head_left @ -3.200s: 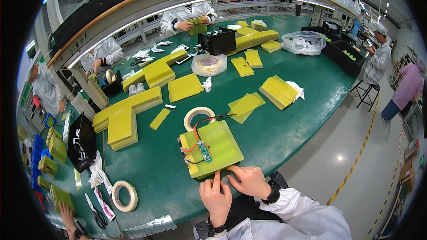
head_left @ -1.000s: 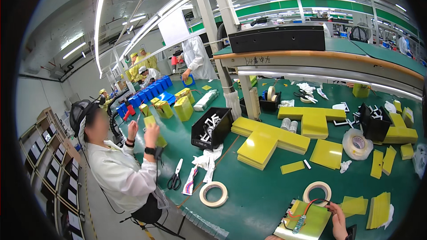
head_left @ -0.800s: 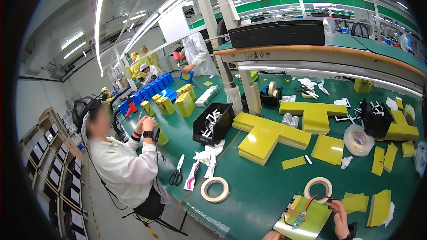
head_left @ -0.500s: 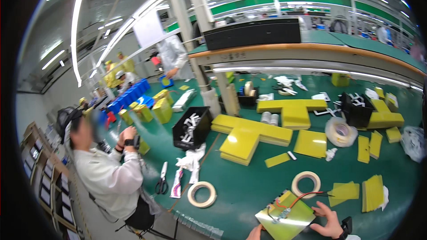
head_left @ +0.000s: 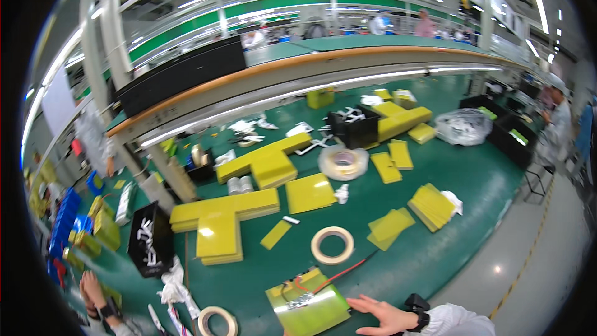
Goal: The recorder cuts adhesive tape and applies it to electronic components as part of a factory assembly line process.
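Note:
A yellow-green, glossy, block-shaped pack lies at the near edge of the bench, with red and black wires and a small silvery part on its top. My right hand is beside it, fingers stretched out and the fingertips at its right edge; I cannot tell whether they touch. A black device is strapped on my right wrist. My left hand is out of view below the picture. A roll of cream tape lies just beyond the pack, and thin yellow sheets lie to the right of it.
T-shaped stacks of yellow boards stand on the green bench. Black bins hold white pieces. A second tape roll lies at the near left. A shelf spans the back. A co-worker's hands show at the left.
My view has swung right, so the bench contents sit further left in the picture. My left hand has gone out of view. My right hand stays beside the pack, fingers now straighter.

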Motion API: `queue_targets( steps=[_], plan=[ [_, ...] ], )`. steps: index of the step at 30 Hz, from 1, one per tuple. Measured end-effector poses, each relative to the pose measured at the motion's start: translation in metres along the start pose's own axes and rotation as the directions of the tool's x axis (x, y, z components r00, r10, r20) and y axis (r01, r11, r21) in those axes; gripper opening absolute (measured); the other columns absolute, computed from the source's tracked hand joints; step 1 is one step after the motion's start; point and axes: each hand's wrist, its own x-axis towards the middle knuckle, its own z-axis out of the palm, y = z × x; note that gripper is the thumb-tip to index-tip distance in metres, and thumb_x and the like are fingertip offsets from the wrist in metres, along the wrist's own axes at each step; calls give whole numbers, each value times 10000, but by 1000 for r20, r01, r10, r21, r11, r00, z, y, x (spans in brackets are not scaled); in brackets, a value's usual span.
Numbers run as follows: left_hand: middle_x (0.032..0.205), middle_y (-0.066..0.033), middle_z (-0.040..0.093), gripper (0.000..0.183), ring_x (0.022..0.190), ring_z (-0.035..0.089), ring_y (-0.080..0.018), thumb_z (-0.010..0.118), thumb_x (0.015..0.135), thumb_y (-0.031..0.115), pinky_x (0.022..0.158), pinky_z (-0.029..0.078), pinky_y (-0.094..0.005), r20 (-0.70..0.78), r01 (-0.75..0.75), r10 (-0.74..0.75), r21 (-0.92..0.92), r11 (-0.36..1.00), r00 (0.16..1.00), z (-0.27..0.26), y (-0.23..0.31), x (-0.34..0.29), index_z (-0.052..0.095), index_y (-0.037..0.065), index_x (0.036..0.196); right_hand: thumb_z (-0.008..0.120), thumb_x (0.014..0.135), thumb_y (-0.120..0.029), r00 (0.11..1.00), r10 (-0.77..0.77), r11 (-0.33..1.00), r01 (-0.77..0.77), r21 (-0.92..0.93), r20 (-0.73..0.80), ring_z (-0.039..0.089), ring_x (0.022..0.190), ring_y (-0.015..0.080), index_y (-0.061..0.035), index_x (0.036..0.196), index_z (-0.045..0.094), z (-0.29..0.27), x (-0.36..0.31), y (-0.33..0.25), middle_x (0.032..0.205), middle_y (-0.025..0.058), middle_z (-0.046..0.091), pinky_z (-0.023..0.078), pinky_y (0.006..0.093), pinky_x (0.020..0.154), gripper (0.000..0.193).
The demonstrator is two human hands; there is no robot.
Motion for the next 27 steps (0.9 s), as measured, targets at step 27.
queue_targets(
  steps=[27],
  plan=[
    [1169,-269,545,426,1060,540,-380,551,898,192,896,414,-385,-274,-14,33,72,997,961,-6,-10,12,460,-36,1246,533,914,-97,858,330,349,278,895,-395,510,1169,275,-5,1323,361,-96,80,85,1275,219,481,381,354,1029,453]
  ],
)
